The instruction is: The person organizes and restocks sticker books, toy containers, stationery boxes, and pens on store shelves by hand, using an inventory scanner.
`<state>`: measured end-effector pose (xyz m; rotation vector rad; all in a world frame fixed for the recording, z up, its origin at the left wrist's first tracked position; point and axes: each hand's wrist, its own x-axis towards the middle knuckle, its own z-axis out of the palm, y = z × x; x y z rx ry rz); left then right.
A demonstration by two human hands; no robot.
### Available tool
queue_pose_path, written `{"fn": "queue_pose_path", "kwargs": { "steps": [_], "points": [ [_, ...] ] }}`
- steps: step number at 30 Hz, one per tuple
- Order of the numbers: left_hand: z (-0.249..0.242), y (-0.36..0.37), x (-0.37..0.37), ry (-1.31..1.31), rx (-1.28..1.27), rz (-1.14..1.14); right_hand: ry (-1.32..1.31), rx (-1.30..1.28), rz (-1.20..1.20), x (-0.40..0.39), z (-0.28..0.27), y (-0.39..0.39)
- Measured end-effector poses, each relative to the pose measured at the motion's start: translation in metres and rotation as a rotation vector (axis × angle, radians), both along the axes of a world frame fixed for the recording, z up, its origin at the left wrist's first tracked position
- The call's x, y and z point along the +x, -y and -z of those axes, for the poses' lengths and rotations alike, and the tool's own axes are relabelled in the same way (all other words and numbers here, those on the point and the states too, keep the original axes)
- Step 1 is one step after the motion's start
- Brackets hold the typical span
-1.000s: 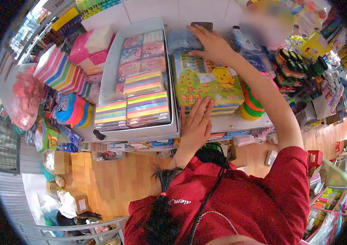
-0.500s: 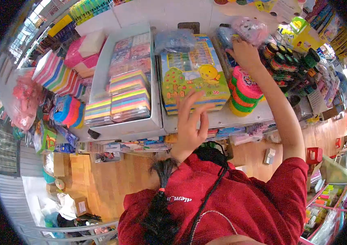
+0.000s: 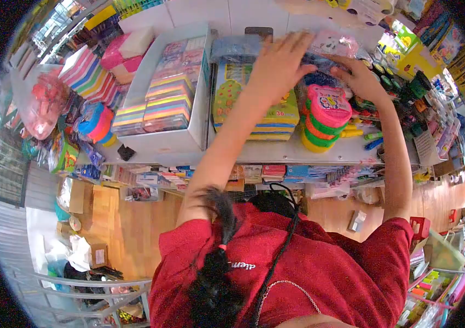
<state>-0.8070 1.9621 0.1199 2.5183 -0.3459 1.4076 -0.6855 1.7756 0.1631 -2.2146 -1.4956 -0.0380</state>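
My left hand [image 3: 283, 65] is spread with its fingers apart, over the back of the green picture box [image 3: 231, 98] with a yellow chick print. Its fingertips lie by a clear plastic bag of bluish items [image 3: 237, 48]. To its right, my right hand [image 3: 361, 79] has its thumb and fingers bent at the edge of a blue plastic-wrapped packet [image 3: 320, 64]; the exact grip is partly hidden. A pink-patterned clear bag [image 3: 339, 44] sits just behind that packet. In front of it stands a stack of round tubs [image 3: 328, 106] with a pink lid, green, orange and yellow below.
A white open carton [image 3: 161, 141] holds striped foam-like packs on the left. Multicoloured stacks [image 3: 89, 74] and a red plastic bag [image 3: 44, 98] lie farther left. Dark-lidded jars [image 3: 391, 82] crowd the right. A lower shelf [image 3: 273, 172] of packets runs underneath the counter edge.
My left hand has moved up and forward from the box's front to its back. My right hand has shifted right, and the blue packet now lies nearer, behind the tubs.
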Motion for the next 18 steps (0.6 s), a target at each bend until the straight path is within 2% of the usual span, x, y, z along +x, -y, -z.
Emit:
{"fn": "queue_pose_path", "kwargs": {
  "steps": [4, 5, 7, 8, 11, 12, 15, 18],
  "points": [
    [0.013, -0.004, 0.041, -0.182, 0.128, 0.109, -0.042, -0.017, -0.065, 0.013, 0.005, 0.009],
    [0.014, -0.007, 0.044, -0.303, 0.131, 0.033, -0.051, 0.007, -0.092, 0.019, 0.007, 0.008],
    [-0.016, 0.003, 0.021, -0.543, 0.129, -0.116, -0.073, 0.054, -0.145, 0.025, 0.007, 0.004],
    [-0.018, 0.001, 0.014, -0.451, 0.094, -0.144, -0.150, 0.054, 0.061, 0.024, 0.002, 0.004],
    [-0.022, -0.013, -0.003, -0.225, 0.001, -0.272, -0.126, 0.297, 0.137, 0.061, 0.024, -0.009],
    [-0.021, -0.018, -0.007, -0.185, -0.023, -0.346, -0.078, 0.076, 0.258, 0.036, 0.002, -0.012],
    [-0.008, -0.039, -0.008, -0.131, -0.031, -0.519, 0.336, 0.079, 0.259, 0.060, 0.022, -0.026],
    [0.007, -0.049, -0.004, -0.201, -0.063, -0.691, 0.411, -0.008, 0.411, 0.036, 0.017, -0.033]
  ]
}}
